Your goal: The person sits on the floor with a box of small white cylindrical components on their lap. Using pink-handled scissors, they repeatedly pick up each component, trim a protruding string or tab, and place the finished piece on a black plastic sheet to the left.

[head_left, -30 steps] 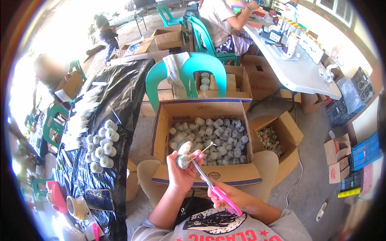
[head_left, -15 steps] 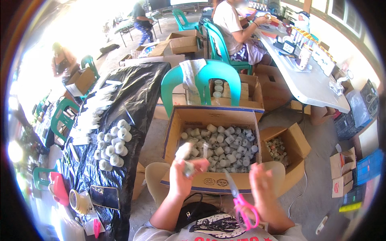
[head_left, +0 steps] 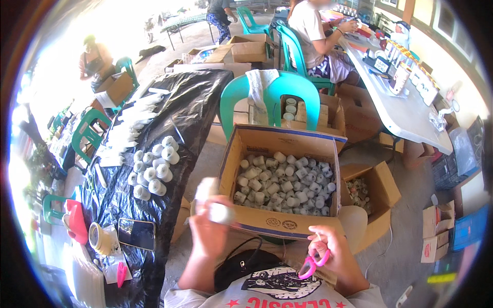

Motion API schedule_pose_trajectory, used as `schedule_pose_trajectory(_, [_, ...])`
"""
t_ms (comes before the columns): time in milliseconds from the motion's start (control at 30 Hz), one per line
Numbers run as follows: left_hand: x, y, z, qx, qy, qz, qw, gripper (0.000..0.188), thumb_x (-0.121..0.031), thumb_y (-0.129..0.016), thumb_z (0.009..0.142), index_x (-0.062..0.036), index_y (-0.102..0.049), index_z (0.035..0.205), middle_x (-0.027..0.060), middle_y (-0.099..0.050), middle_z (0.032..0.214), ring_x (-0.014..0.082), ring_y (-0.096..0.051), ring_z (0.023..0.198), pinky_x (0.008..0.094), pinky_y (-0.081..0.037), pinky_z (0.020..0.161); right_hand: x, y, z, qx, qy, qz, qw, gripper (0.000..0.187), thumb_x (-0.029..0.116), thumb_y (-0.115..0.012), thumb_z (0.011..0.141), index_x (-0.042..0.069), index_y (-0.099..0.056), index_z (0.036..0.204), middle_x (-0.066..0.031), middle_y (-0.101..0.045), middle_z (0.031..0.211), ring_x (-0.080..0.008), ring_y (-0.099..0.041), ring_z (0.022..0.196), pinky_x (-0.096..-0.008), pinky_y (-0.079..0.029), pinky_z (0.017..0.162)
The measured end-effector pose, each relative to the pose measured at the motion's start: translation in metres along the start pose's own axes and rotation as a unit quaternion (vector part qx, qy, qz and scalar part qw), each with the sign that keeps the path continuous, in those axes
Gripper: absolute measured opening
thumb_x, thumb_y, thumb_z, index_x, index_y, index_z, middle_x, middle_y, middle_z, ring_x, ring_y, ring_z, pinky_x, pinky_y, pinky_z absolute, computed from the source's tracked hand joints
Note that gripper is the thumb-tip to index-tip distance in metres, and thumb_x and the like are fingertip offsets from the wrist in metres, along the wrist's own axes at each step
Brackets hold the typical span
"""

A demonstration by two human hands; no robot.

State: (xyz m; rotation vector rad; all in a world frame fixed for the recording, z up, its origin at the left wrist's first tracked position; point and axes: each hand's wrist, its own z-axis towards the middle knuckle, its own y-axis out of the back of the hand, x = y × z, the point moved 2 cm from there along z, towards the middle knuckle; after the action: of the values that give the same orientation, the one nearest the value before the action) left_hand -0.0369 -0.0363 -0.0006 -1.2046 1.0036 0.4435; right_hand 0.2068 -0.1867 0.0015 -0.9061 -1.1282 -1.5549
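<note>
My left hand [head_left: 206,236] is raised at the near left corner of a large cardboard box [head_left: 287,136]. Its fingers close round a small whitish rounded piece [head_left: 222,213], blurred by motion; another pale blur shows above the fingers. Pink-handled scissors [head_left: 314,263] hang in my right hand [head_left: 333,247], in front of the box's near flap; the blades cannot be made out. Inside the box lie many small whitish, cup-like pieces [head_left: 282,182]. On the black-covered table [head_left: 192,113] to the left stands a cluster of similar white pieces [head_left: 154,172].
White strips [head_left: 133,120], a phone [head_left: 136,234] and a tape roll [head_left: 98,238] lie on the black cover. A green chair [head_left: 233,100] stands behind the box, a smaller carton [head_left: 385,187] to its right. Another person [head_left: 310,31] sits at the white table [head_left: 421,120].
My left hand has moved left, away from above the box, still holding its piece. My right hand has dropped and turned, swinging the scissors lower. The view has shifted slightly left.
</note>
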Motion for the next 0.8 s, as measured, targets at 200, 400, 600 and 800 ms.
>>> schedule_pose_trajectory(200, [-0.058,0.066,-0.021,-0.352,-0.168,0.783,0.484,0.058,-0.011,-0.058,0.085,0.0039,-0.031,0.135,0.0292,-0.038,0.123,0.0425,-0.038,0.115,0.0521,-0.032,0.099,-0.006,0.010,0.003,-0.008,0.041,-0.061,0.997,0.035,-0.008,-0.058,0.083,0.003,-0.053,0.116,-0.0057,-0.057,0.076,-0.0126,-0.055,0.058,-0.0245,-0.044,0.052])
schedule_pose_trajectory(400, [-0.086,0.099,-0.012,-0.412,-0.114,0.760,0.489,0.071,-0.006,-0.077,0.069,0.0014,-0.040,0.130,0.0208,-0.056,0.111,0.0397,-0.047,0.107,0.0487,-0.037,0.094,-0.009,0.010,0.008,-0.018,-0.088,-0.098,0.991,0.021,0.000,-0.058,0.089,0.003,-0.057,0.110,-0.0080,-0.062,0.079,-0.0135,-0.055,0.064,-0.0266,-0.046,0.060])
schedule_pose_trajectory(600, [-0.074,0.106,-0.002,-0.416,-0.152,0.782,0.438,0.062,-0.006,-0.073,0.074,0.0006,-0.042,0.127,0.0200,-0.053,0.116,0.0387,-0.046,0.110,0.0485,-0.038,0.094,-0.018,0.013,0.000,-0.051,-0.141,-0.086,0.985,0.019,0.000,-0.060,0.087,0.002,-0.058,0.106,-0.0080,-0.061,0.077,-0.0148,-0.055,0.063,-0.0283,-0.045,0.058])
schedule_pose_trajectory(800, [-0.063,0.095,0.008,-0.375,-0.144,0.830,0.388,0.042,-0.008,-0.065,0.080,0.0005,-0.051,0.119,0.0200,-0.052,0.112,0.0360,-0.047,0.111,0.0471,-0.042,0.092,-0.015,0.018,0.002,-0.022,-0.068,-0.136,0.988,0.014,0.003,-0.063,0.086,0.003,-0.063,0.100,-0.0095,-0.063,0.081,-0.0209,-0.060,0.066,-0.0299,-0.047,0.058])
